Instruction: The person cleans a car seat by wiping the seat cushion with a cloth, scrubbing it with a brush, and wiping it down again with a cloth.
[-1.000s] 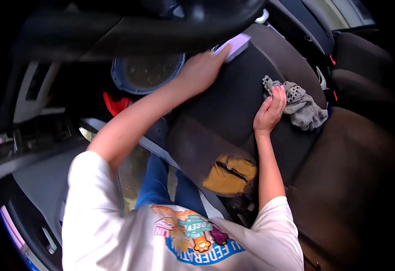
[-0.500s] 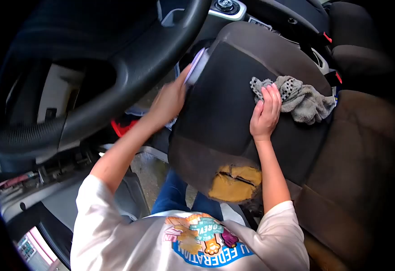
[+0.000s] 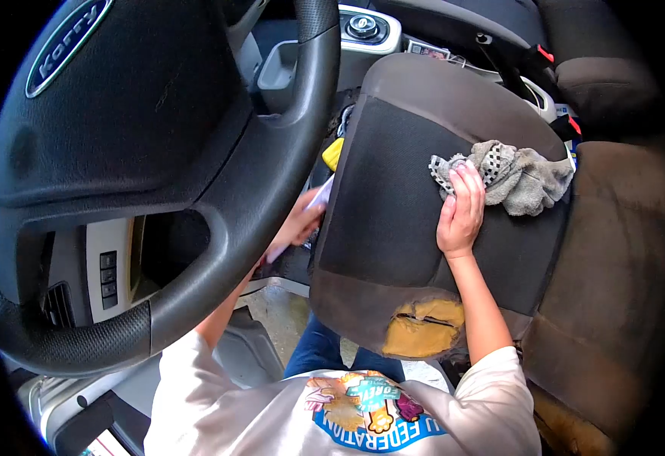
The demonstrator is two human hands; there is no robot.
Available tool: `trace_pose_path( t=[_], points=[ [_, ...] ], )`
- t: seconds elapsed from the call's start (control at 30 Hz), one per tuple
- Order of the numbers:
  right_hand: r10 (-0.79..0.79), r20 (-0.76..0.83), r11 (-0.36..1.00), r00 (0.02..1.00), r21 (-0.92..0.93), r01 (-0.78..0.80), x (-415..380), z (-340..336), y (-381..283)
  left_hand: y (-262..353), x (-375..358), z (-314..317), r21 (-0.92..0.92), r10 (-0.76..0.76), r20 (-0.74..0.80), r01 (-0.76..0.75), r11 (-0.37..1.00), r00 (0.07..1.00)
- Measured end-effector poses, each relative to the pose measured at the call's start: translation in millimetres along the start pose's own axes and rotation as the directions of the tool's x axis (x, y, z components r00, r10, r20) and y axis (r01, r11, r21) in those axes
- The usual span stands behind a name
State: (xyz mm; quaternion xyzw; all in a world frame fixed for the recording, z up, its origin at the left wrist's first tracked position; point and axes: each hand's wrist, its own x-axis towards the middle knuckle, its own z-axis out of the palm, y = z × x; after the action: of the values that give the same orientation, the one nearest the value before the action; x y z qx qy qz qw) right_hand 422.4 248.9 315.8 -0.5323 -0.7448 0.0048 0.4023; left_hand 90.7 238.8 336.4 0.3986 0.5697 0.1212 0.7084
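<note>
My left hand [image 3: 300, 222] is closed on a lilac scrub brush [image 3: 320, 196], low beside the front edge of the dark car seat [image 3: 393, 197]. The steering wheel rim partly covers that forearm. The brush's bristles are hidden against the seat's side. My right hand [image 3: 463, 213] lies flat on the seat cushion, fingers stretched out over the near end of a crumpled grey cloth [image 3: 534, 182] with a black-and-white checked band. Yellow foam [image 3: 424, 328] shows through a torn patch at the seat's near corner.
The steering wheel [image 3: 272, 182] fills the left side. Behind the seat's front edge is a yellow object [image 3: 333, 154]. A rotary knob [image 3: 362, 26] and the handbrake lever [image 3: 503, 68] are at the back. A brown-stained backrest [image 3: 606, 281] stands at right.
My left hand has brought the brush down along the seat's front edge, towards me. The view has shifted, showing more steering wheel and the yellow object. My right hand stays on the cloth.
</note>
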Motion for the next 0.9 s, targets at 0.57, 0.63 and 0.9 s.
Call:
trace_pose_path(
  t=[0.57,0.63,0.9],
  points=[
    [-0.014,-0.005,1.000,1.000,-0.007,0.014,1.9,-2.0,1.1,-50.2,-87.6,-19.3,-0.180,-0.144,0.183,0.177,0.968,0.973],
    [0.000,-0.010,1.000,1.000,-0.011,0.000,2.1,-3.6,1.4,-81.4,-83.9,-52.5,0.039,-0.211,-0.126,0.218,0.975,0.969],
    [-0.064,-0.057,0.998,0.996,0.023,0.066,-0.7,2.7,9.9,-183.6,167.2,-175.4,0.576,0.028,-0.680,0.511,0.637,0.732]
  ],
)
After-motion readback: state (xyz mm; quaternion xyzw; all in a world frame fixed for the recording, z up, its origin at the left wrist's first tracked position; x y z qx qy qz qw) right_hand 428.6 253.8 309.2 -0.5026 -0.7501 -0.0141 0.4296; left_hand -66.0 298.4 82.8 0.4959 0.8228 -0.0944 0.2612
